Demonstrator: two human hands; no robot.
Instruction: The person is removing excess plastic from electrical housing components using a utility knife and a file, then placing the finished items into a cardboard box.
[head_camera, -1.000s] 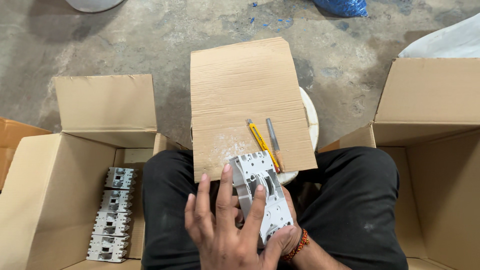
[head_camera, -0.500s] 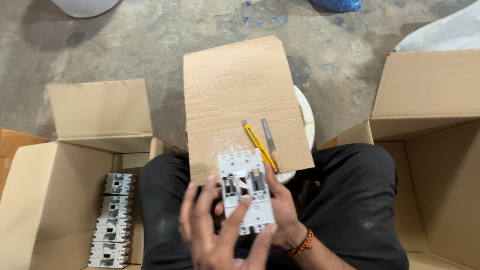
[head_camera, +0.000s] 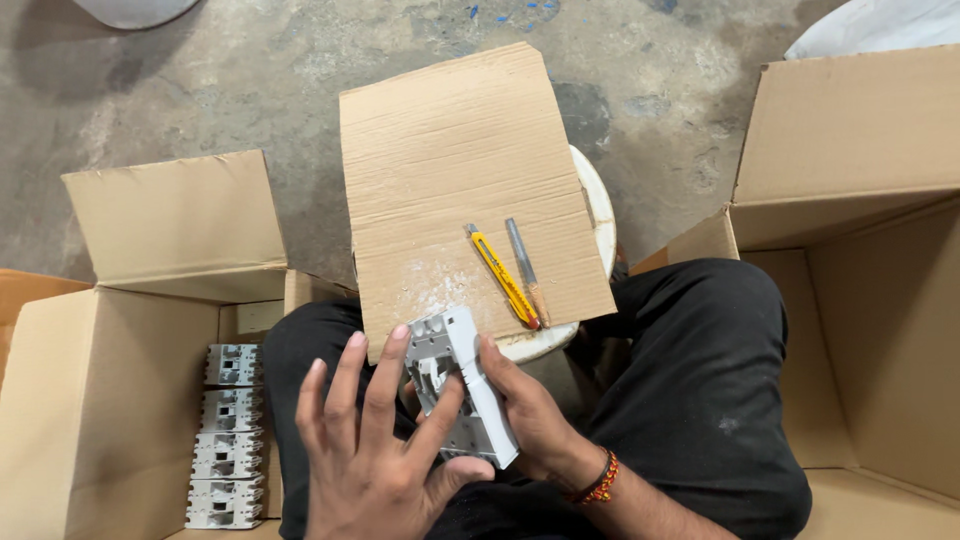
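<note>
Grey plastic housing (head_camera: 462, 398): moulded block with recesses and slots, held over the lap at the near edge of the cardboard sheet (head_camera: 460, 190), turned on edge so one narrow side faces up.

Right hand (head_camera: 530, 420): cups the housing from the right and beneath, thumb laid along its upper face; grip closed on the housing. Beaded band at the wrist.

Left hand (head_camera: 375, 465): fingers spread and fanned against the left face, thumb pressed to the lower edge; it steadies and pinches the housing between thumb and fingers.

Handling note (judgement): part looks light and rigid, with thin ribs; best turned with the right hand as cradle and the left fingertips on solid walls, not in the slots, and kept over the sheet so that a slip lands on cardboard.

Cardboard sheet: flat, resting on a round white stool (head_camera: 596, 215), dusted with white powder near its close edge.

Yellow utility knife (head_camera: 503, 275) and grey metal tool (head_camera: 522, 255): side by side on the sheet, just beyond the housing, untouched.

Open carton, left (head_camera: 110, 400): holds a column of similar grey housings (head_camera: 225, 435).

Open carton, right (head_camera: 880, 300): contents out of view.

Floor: bare concrete.
</note>
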